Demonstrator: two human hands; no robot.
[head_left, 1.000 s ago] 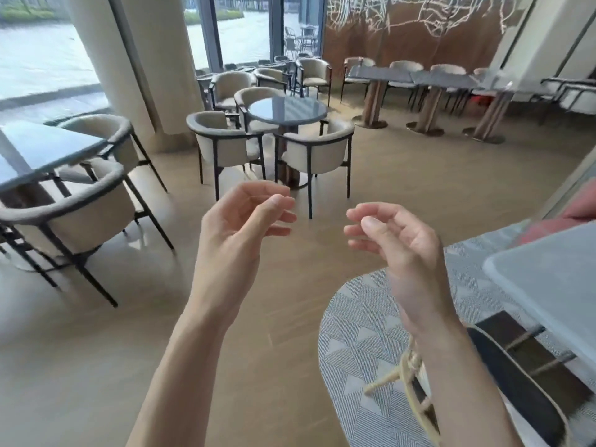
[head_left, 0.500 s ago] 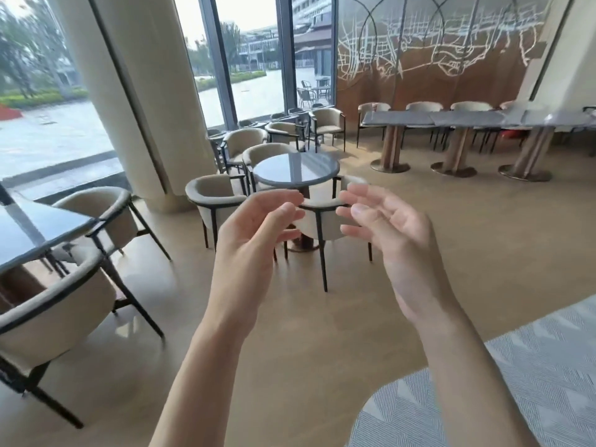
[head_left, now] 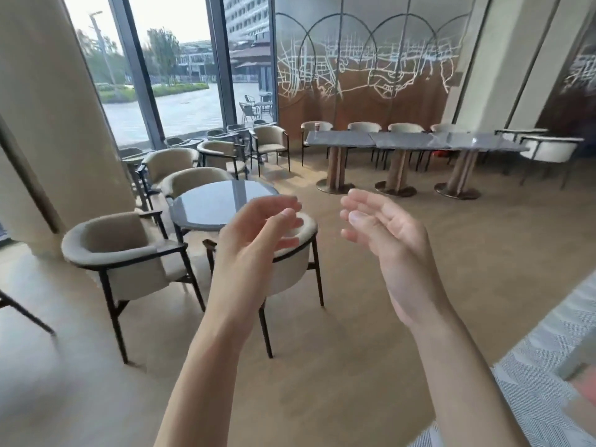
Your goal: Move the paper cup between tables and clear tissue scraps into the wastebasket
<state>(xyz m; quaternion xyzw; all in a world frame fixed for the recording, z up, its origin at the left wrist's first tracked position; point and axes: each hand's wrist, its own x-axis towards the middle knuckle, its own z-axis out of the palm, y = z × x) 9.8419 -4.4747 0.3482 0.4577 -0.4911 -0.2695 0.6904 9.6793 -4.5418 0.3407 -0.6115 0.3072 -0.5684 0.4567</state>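
Both my hands are raised in front of me at chest height and hold nothing. My left hand (head_left: pixel 254 240) has loosely curled fingers, palm turned right. My right hand (head_left: pixel 390 243) faces it, fingers relaxed and nearly straight. A gap of about a hand's width lies between them. Behind my left hand stands a round dark glass table (head_left: pixel 213 201). A small red and white object that may be a paper cup (head_left: pixel 316 126) stands at the left end of the long grey table (head_left: pixel 406 141) at the back. No tissue scraps or wastebasket are in sight.
Beige armchairs (head_left: pixel 122 246) ring the round table, one (head_left: pixel 290 266) right behind my left hand. More chairs line the long table and the window. A thick column (head_left: pixel 54 124) stands at left. A patterned grey rug (head_left: pixel 541 391) lies at lower right on the wood floor.
The view has risen and turned right, away from the rug and white table. The round table and chairs look closer. My hands stay raised; the right hand's fingers have straightened.
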